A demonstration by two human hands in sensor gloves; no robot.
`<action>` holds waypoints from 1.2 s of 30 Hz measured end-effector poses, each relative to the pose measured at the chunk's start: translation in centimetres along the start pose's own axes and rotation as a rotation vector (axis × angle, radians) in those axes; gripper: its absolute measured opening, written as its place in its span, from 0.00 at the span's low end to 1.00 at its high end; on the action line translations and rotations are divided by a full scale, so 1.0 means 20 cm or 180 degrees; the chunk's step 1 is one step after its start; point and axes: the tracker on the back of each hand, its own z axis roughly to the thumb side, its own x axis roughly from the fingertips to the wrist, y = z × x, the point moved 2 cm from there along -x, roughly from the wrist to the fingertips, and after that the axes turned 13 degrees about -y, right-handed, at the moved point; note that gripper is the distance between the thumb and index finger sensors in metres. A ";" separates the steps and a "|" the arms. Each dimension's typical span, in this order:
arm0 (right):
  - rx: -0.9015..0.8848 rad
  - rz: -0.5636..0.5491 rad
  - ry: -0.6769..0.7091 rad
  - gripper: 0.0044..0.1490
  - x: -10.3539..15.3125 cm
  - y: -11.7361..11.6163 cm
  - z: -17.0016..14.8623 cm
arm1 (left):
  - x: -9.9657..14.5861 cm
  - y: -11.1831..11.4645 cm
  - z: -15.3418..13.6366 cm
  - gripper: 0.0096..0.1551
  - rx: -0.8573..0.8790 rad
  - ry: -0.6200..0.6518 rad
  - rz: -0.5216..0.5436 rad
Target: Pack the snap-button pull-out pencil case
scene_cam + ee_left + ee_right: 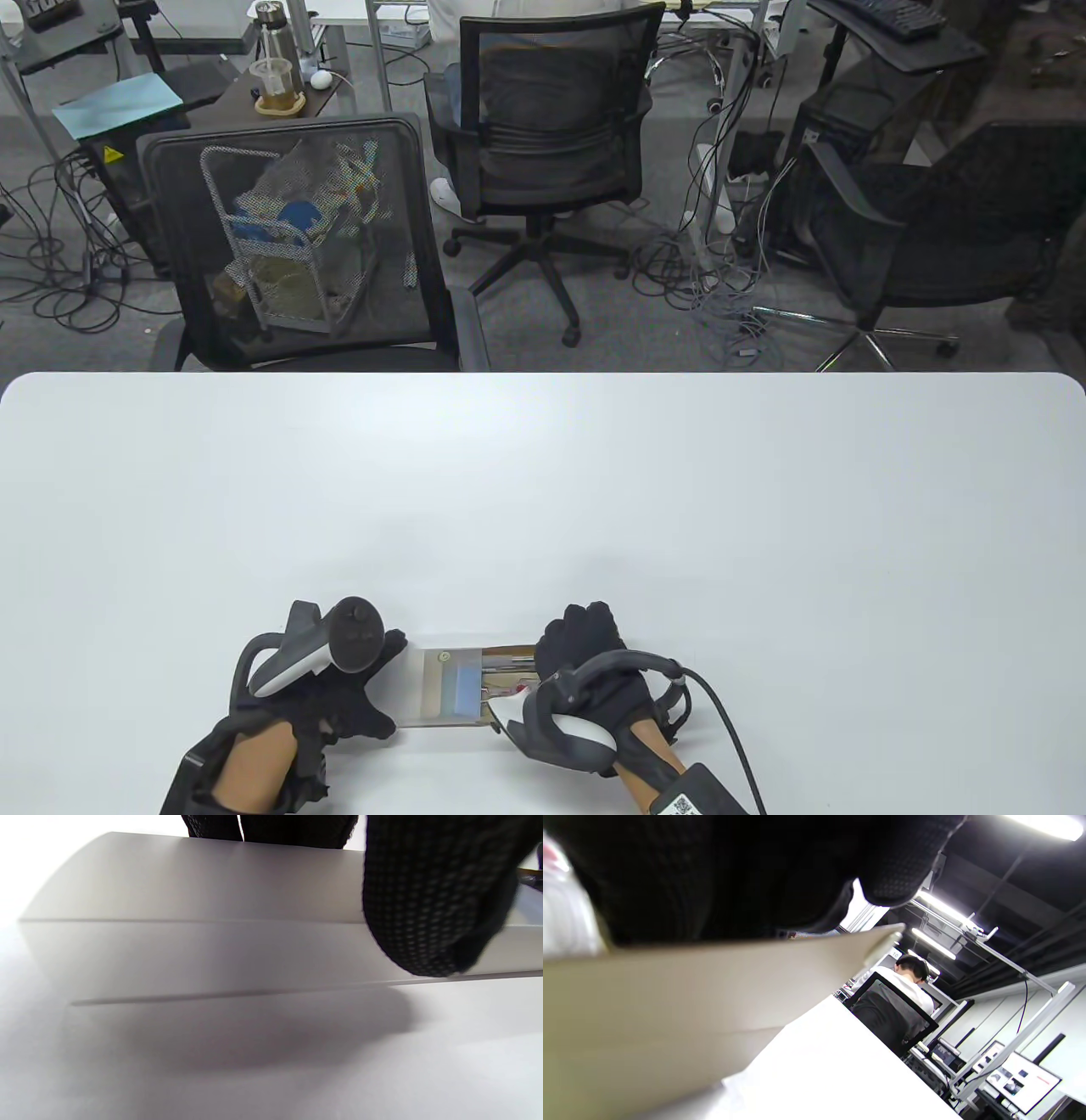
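Table view puts the translucent, frosted plastic pencil case at the near edge of the white table, lying flat between your two gloved hands. Your left hand grips the pale outer sleeve at its left end; the left wrist view shows a black knit fingertip pressed on the sleeve's smooth front wall, other fingers over the top. Your right hand holds the other end, where the beige inner tray stands drawn out toward the right. In the right wrist view the glove covers the tray's upper edge, so you are gripping it, though exactly how the fingers lie is hidden.

By my judgement you are at the closing step: the tray is loaded and needs sliding home into the sleeve. Through the sleeve you can see a light blue block, and thin pens or pencils lie lengthwise in the exposed tray; something red sits beside them, perhaps an eraser, but it is too small to tell.

Your next move calls for a straight push leftward while the left hand braces the sleeve. Both parts look like rigid, slick plastic with flat walls and squared corners, so a tilted tray would likely jam. Keep the contents lying low, then press the round snap button.
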 end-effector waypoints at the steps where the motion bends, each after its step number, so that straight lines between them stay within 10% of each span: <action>1: -0.0087 -0.0004 -0.0030 0.29 0.00 0.01 -0.02 | 0.00 0.00 0.00 0.61 -0.0009 -0.0006 -0.0001; 8: -0.1727 0.0165 -0.1004 0.31 0.07 0.02 -0.46 | 0.00 0.01 0.01 0.61 -0.0032 -0.0016 0.0036; 12: -0.1934 0.0833 -0.1701 0.33 0.13 -0.14 -0.62 | 0.00 0.01 0.01 0.61 0.0003 0.0000 0.0037; 21: -0.2621 0.2286 -0.1493 0.22 0.16 -0.47 -0.57 | 0.00 0.02 0.00 0.61 0.0119 0.0058 0.0027; 36: -0.2649 0.2284 -0.1514 0.21 0.15 -0.52 -0.53 | -0.02 0.03 0.09 0.61 0.0222 0.0389 0.0169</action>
